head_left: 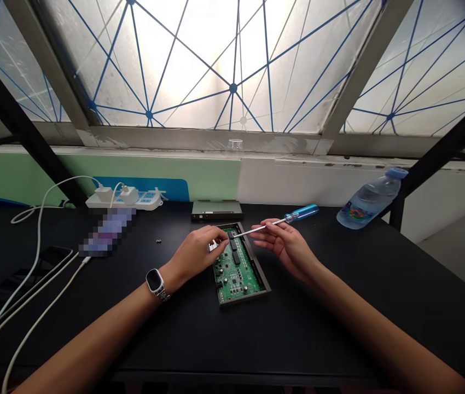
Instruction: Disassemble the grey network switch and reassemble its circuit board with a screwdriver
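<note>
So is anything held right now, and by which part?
The right hand has its grip on the screwdriver, on the shaft near the handle. The left hand is at the tip; whether it pinches anything there can't be told.

open desk (pixel 224 345) nearside, bottle (pixel 366 203) right, cables (pixel 39 235) left

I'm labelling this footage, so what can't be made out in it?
All in the head view:
- Screwdriver tip: too small, up against the fingertips of the left hand.
- Anything pinched there: hidden by those fingers.
- Tiny bits on the desk: too small to identify.
- Pixelated patch: masked by blocks.
- Bottle label's wording: blurred.
</note>
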`<state>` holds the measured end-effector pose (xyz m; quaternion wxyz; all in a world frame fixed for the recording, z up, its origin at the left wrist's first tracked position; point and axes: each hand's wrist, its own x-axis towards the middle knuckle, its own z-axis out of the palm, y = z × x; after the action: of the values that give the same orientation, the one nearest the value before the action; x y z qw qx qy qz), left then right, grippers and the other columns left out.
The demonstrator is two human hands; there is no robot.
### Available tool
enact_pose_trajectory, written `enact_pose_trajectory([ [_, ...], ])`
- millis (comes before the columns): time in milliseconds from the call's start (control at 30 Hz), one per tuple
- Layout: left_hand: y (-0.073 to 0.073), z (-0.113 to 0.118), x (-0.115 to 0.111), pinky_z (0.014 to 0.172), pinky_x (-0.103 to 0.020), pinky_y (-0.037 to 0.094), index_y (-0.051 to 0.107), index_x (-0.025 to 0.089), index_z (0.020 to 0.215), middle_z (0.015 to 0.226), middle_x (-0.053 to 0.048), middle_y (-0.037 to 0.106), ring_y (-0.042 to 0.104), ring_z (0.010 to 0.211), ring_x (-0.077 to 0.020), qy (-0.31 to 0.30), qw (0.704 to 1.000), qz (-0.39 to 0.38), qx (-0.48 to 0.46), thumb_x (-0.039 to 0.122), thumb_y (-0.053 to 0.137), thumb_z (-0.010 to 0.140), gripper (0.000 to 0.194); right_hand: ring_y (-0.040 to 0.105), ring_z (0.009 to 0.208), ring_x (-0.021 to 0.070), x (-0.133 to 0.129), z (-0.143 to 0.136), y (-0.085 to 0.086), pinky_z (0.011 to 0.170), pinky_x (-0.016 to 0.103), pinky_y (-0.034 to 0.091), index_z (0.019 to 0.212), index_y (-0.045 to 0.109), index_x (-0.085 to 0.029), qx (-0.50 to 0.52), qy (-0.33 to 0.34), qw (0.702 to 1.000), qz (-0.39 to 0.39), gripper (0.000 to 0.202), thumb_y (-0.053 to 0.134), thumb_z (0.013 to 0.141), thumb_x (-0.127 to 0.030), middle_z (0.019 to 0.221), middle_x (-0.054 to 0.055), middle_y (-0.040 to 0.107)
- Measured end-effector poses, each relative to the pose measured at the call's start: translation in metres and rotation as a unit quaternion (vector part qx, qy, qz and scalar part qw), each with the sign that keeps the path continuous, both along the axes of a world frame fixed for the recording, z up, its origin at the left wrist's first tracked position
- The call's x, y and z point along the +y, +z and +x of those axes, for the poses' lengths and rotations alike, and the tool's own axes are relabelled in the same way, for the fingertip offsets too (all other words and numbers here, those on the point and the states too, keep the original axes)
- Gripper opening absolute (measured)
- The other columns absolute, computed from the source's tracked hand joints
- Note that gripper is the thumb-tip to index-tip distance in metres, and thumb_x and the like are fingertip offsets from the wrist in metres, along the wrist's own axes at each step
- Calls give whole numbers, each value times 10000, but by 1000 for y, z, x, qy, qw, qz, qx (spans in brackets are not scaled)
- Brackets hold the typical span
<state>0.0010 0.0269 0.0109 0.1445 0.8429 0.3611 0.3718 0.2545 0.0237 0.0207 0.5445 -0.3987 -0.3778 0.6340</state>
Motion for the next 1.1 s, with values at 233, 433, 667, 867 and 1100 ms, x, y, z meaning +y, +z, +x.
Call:
enact_pose_trajectory([
  [233,2,1,1,700,-293,554,680,197,975,904,-40,744,687,766,-167,17,1000,13,-18,231,645,967,50,798,941,261,-3,-6,0,791,347,633,892,691,-204,13,-21,1000,-8,207,836,800,-319,1001,106,817],
  [433,5,-3,2,684,-271,550,661,193,990,918,-48,717,658,758,-146,-17,998,26,-47,223,582,999,84,788,1006,269,-2,-5,-5,814,363,633,893,693,-220,30,-16,999,-17,172,812,824,-323,1045,94,816],
  [667,6,-3,-2,682,-271,543,625,192,965,901,-49,696,634,743,-141,-42,996,54,-49,185,562,997,71,796,935,228,-4,-8,-8,722,279,629,881,703,-203,37,-4,998,-44,192,834,826,-333,994,89,814],
  [867,12,0,-6,633,-275,523,532,199,977,898,-57,654,599,701,-144,-60,988,138,33,143,448,1003,104,697,591,137,-7,-12,-5,522,225,546,781,675,-179,12,-6,998,-65,289,871,792,-391,743,45,756],
  [1100,32,-37,12,738,-326,524,568,204,988,970,-74,637,621,799,-190,9,988,87,126,224,431,1028,144,631,537,123,5,3,-8,483,233,517,748,664,-197,18,-71,996,-46,298,888,757,-394,706,17,718],
])
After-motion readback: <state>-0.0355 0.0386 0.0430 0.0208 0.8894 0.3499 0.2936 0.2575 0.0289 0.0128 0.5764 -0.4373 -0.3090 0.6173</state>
